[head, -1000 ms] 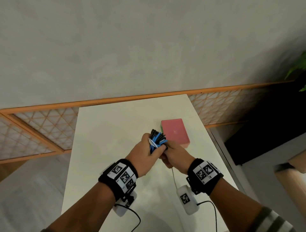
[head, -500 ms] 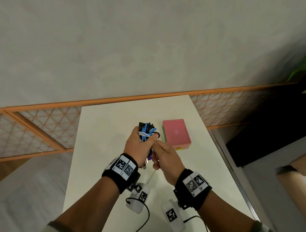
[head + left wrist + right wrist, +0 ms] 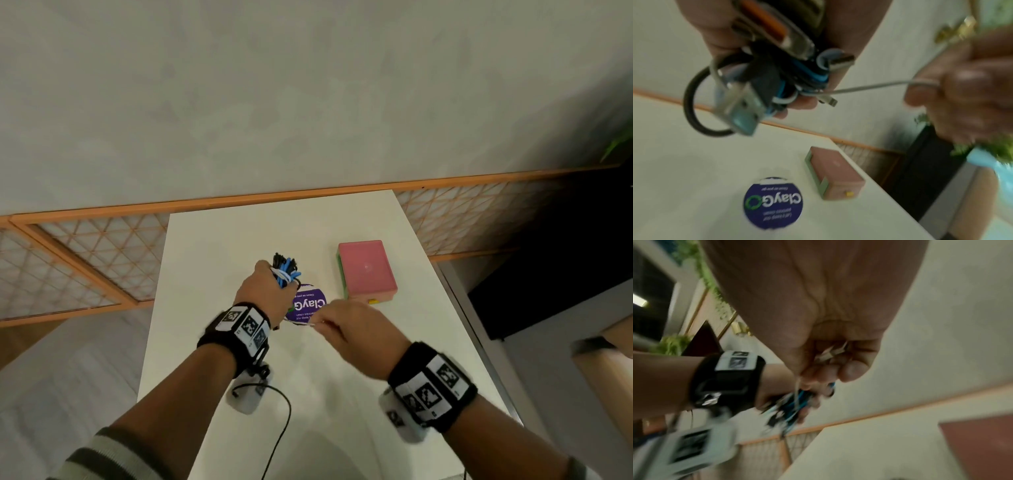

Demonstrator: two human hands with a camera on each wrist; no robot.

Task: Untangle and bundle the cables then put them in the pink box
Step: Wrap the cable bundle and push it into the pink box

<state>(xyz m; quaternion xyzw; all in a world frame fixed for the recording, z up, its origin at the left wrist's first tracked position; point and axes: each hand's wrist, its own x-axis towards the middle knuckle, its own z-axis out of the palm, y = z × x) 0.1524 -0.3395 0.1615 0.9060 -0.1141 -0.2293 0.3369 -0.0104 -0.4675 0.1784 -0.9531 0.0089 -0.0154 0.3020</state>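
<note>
Change: half a second ago the two hands met at the bundle; now the right hand has drawn away toward the person's right, pulling a white cable out taut, and a round purple sticker has come into sight on the tabletop between the hands.
Left hand (image 3: 265,291): its grip is wrapped tight around the cable bundle (image 3: 285,270), held above the tabletop, left of the box.
Cable bundle: folded loops of black and blue rubbery cord, round in section, with white turns wound about the middle; metal USB plugs (image 3: 740,104) and a black loop hang from its underside.
White cable (image 3: 869,86): thin, smooth, stretched straight from the bundle to the right hand.
Sticker (image 3: 308,305): flat purple disc with white lettering, lying on the tabletop.
Right hand (image 3: 356,334): its grip is pinched on the white cable, fingers curled, blurred by motion.
Pink box (image 3: 368,269): rectangular, matte pink lid with a green side edge and a small yellow catch at the near end; it sits shut on the right part of the tabletop, so its contents cannot be seen.
Tabletop (image 3: 222,240): smooth, white, rectangular.
</note>
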